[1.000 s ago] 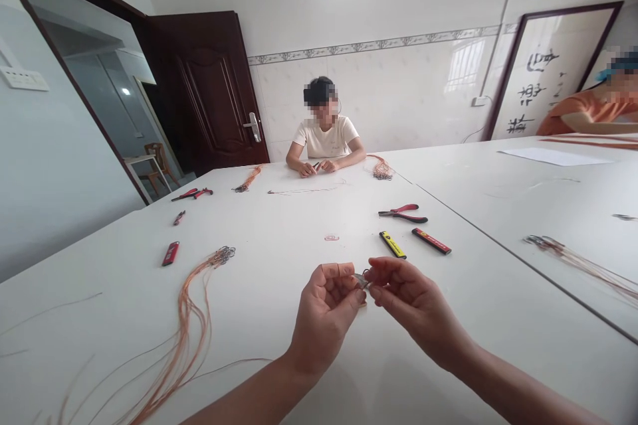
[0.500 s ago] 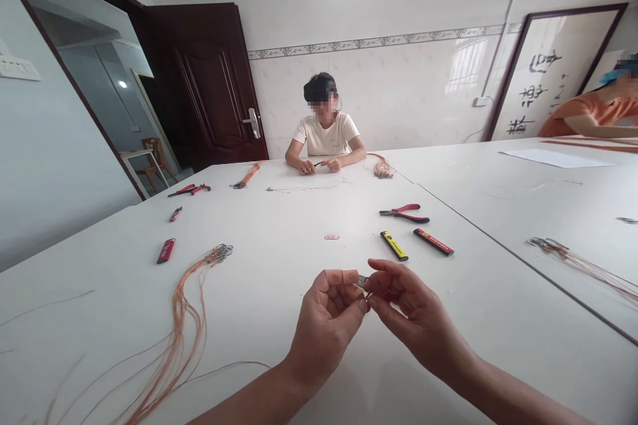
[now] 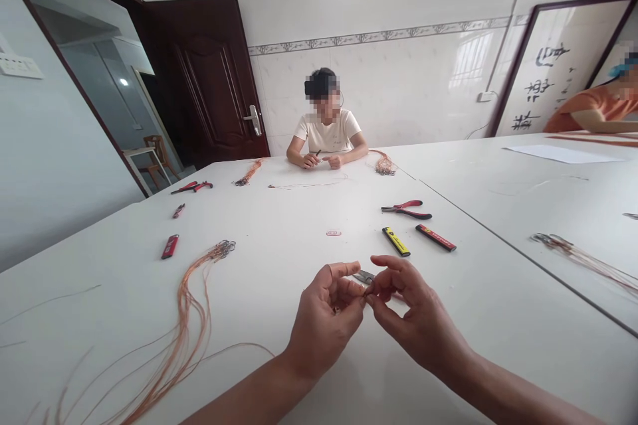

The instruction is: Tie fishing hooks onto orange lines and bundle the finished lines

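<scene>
Near the front of the white table, my left hand [image 3: 329, 319] and my right hand [image 3: 416, 309] meet fingertip to fingertip. Between them, thumbs and fingers pinch a small dark brown piece [image 3: 367, 292], too small and covered to tell its kind. My left index finger sticks out over it, while the right index finger is raised and bent. Just behind the fingers show the metal blades of a pair of snips [image 3: 365, 277]; its handles are mostly hidden by my right hand, and it seems to lie on the table.
Left lies a bundle of orange-brown cords [image 3: 187, 305] with metal rings, near a red lighter [image 3: 170, 246]. Beyond my hands are a yellow lighter [image 3: 396, 242], a red-and-black lighter [image 3: 435, 238] and red-handled pliers [image 3: 406, 210]. A person [image 3: 326, 129] works opposite; another [image 3: 595, 106] sits far right.
My left index finger has lifted and straightened slightly, and more of the snips' blades show. The fingertips still pinch the small brown piece. The view has shifted a little.
</scene>
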`<state>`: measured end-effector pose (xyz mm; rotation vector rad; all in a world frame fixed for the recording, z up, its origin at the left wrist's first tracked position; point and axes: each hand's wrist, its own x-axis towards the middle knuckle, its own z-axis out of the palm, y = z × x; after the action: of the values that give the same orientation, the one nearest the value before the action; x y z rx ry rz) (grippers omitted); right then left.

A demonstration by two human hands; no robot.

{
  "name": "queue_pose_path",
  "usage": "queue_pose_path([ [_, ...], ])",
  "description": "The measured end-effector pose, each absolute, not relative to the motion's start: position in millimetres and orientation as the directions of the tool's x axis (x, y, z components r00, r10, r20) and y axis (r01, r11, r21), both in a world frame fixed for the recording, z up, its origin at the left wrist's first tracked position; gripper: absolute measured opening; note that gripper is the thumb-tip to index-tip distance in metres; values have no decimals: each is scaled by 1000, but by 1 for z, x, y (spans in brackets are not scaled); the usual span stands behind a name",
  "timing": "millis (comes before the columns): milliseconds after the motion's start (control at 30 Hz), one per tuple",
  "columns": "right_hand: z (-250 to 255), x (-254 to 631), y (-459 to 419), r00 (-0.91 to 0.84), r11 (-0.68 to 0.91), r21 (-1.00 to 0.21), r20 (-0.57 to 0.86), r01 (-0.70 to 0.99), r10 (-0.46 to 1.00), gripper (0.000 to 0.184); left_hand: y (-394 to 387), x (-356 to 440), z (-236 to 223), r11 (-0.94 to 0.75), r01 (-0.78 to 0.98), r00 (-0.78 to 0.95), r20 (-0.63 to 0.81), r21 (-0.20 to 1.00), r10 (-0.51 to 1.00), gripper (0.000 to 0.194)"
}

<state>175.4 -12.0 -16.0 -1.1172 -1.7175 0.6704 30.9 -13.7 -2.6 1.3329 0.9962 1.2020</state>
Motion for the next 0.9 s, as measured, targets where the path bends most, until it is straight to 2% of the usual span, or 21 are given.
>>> queue_pose_path([
  [100, -14, 172, -8, -164, 444, -817, 413, 368, 896, 38, -12, 29, -5, -149, -53, 130, 155, 987, 979, 33],
  [200, -12, 166, -1, -191, 421, -846, 377, 329, 906, 34, -9, 26, -8, -123, -131, 115, 139, 984, 984, 33],
  [333, -10, 152, 8, -178, 301, -944, 276, 136, 944, 28, -4, 20, -6, -86, -208, 69, 102, 974, 992, 32],
  [500, -8, 136, 14, -155, 246, -968, 251, -52, 955, 25, 2, 12, -2, -51, -254, 29, 60, 966, 998, 30],
  [900, -11, 139, 20, -243, 180, -975, 206, -127, 948, 24, 4, 12, -3, 56, -327, 84, -29, 943, 996, 29],
])
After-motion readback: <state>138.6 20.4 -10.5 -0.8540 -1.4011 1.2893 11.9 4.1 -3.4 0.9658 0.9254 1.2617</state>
